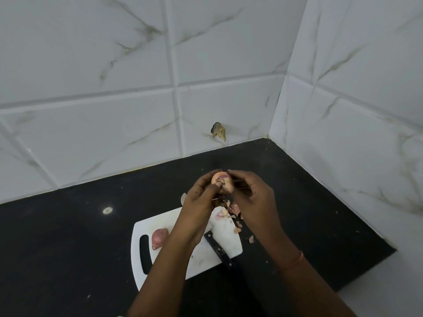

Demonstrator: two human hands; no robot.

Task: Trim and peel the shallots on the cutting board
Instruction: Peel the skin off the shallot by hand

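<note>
I hold a pale pink shallot [219,178] up above the far end of the white cutting board [174,227]. My left hand [201,197] grips it from the left, thumb on its front. My right hand [249,195] pinches a flap of its papery skin [229,186] at the right side. A second, unpeeled shallot [159,237] lies on the board's left part near the handle slot. A black-handled knife [217,248] rests across the board's right edge, its blade hidden under my left wrist. Peel scraps [233,210] lie at the board's far right.
The board sits on a black countertop [68,236] in a corner of white marbled wall tiles [114,110]. More peel bits [251,239] lie on the counter right of the board. The counter's right edge [366,268] drops off near my right forearm.
</note>
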